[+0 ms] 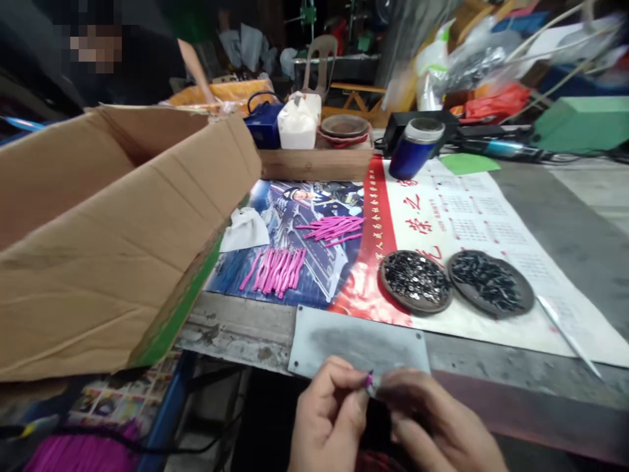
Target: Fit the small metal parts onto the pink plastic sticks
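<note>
At far left, beyond the tabletop [246,337], a person in dark clothing [147,69] is partly hidden by a large, open cardboard box [98,282] that fills this side; below it lies a bright purple bundle [88,449]. Right of the box, a crumpled white cloth or paper [244,229] rests on a glossy printed poster [361,278] spread over the tabletop. Just beside it lies a row of slim pink sticks [280,270], with a looser pink pile [339,228] a little farther back. At the near edge, in the centre, is a flat grey plate [358,341] with a dark smudge. In front of it, the left hand [331,410] has thumb and forefinger pinched on a small pink piece [369,380], held up between the two hands. The right hand [437,419], its fingers curled, comes close from the other side; blur makes it impossible to tell whether it grips. Beyond stands a blue cup [413,154], and nearer are two round dishes of small dark parts, left [427,308] and right [523,288]. A thin white tool [570,337] lies right of them, and a green case [584,124] sits behind.
</note>
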